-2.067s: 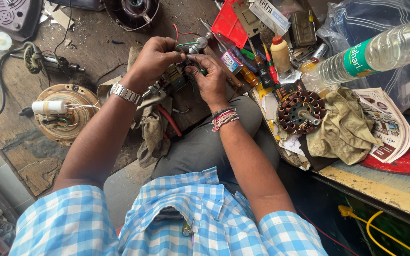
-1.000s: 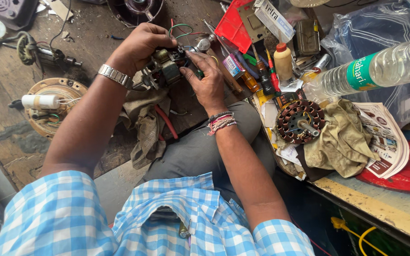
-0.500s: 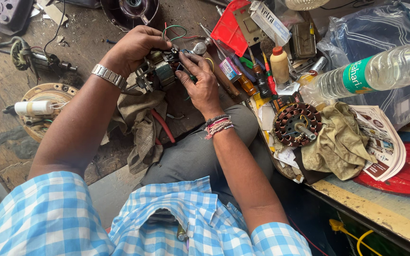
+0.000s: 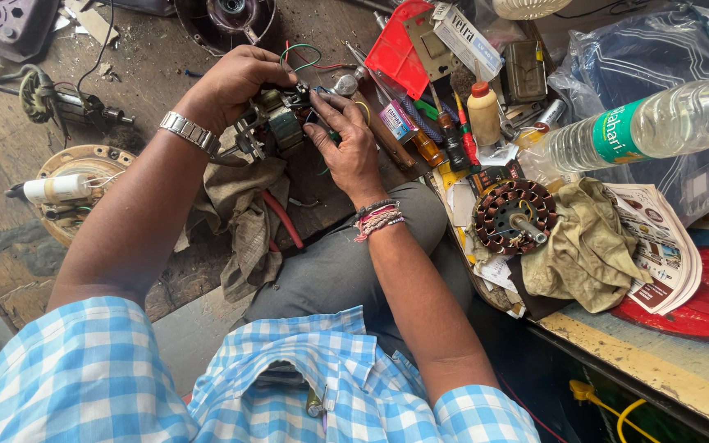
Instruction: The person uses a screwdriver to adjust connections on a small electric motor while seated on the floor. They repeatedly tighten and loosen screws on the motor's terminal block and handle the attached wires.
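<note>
My left hand (image 4: 235, 82), with a metal watch on the wrist, grips a small electric motor (image 4: 276, 127) with copper windings and green and red wires. My right hand (image 4: 346, 148), thread bands at the wrist, presses its fingers onto the right side of the same motor, thumb and forefinger pinched at its top. The motor is held above a dirty cloth (image 4: 240, 213) on the wooden floor. Whether a tool is between the right fingers is hidden.
A wound stator with a shaft (image 4: 512, 215) lies on a rag (image 4: 588, 246) to the right, beside a magazine (image 4: 658, 246) and a plastic water bottle (image 4: 650, 127). Screwdrivers (image 4: 436, 135), a small bottle (image 4: 486, 111) and a red case (image 4: 400, 49) crowd the top. A round fan part (image 4: 75, 189) sits left.
Both hands with the motor have shifted slightly up and left in view. My right hand's fingers have moved higher onto the motor's top.
</note>
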